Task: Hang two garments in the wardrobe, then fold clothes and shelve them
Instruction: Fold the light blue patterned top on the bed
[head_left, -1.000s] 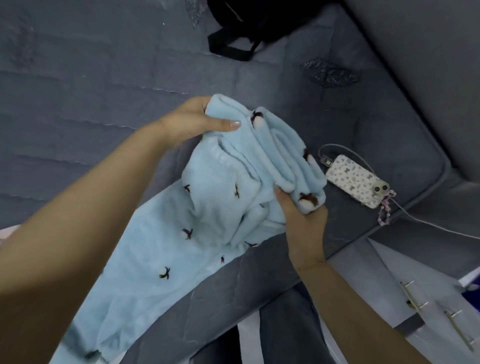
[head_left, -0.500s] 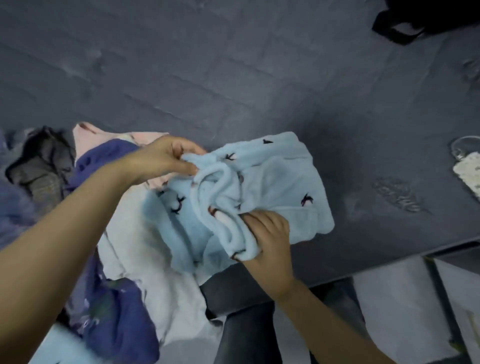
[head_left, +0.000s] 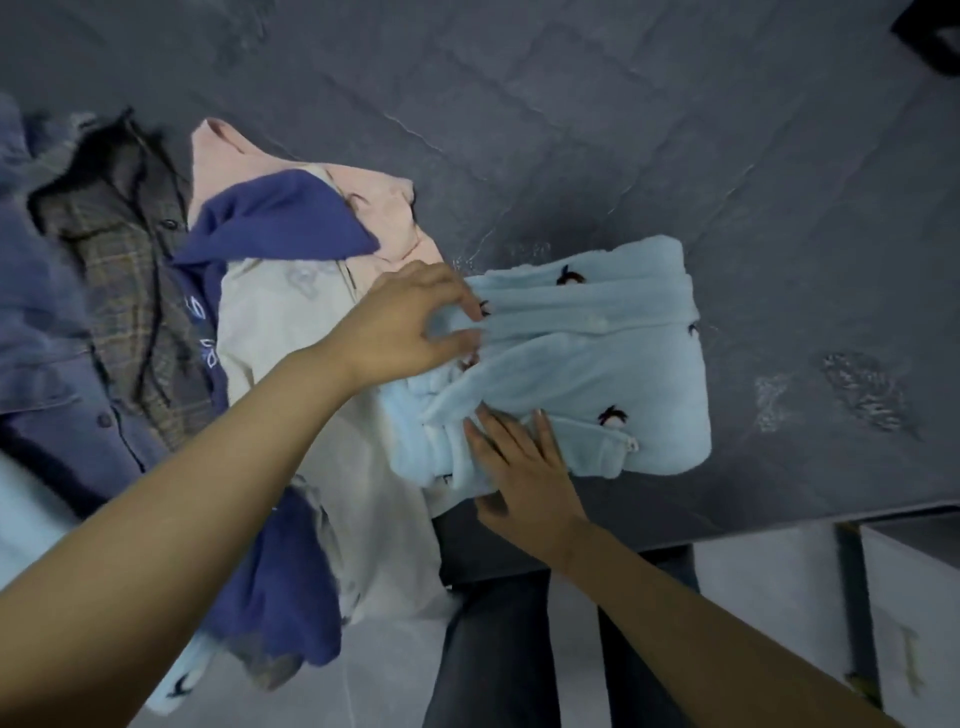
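A folded light-blue fleece garment with small dark motifs lies on the dark grey mattress, near its front edge. My left hand is at the garment's left end, with its fingertips curled onto the folds there. Fingers straight, my right hand lies flat on the garment's near side. To the left lies a pile of unfolded clothes: a cream garment, a navy one, a pink one and a plaid one.
A blue denim garment lies at the far left of the pile. My legs in dark trousers stand against the mattress edge. A white cabinet is at lower right. A black bag strap shows at top right.
The light-blue garment has gone from bunched and held up to lying flat on the mattress. My right hand has let go and now lies flat on it. The view has swung left.
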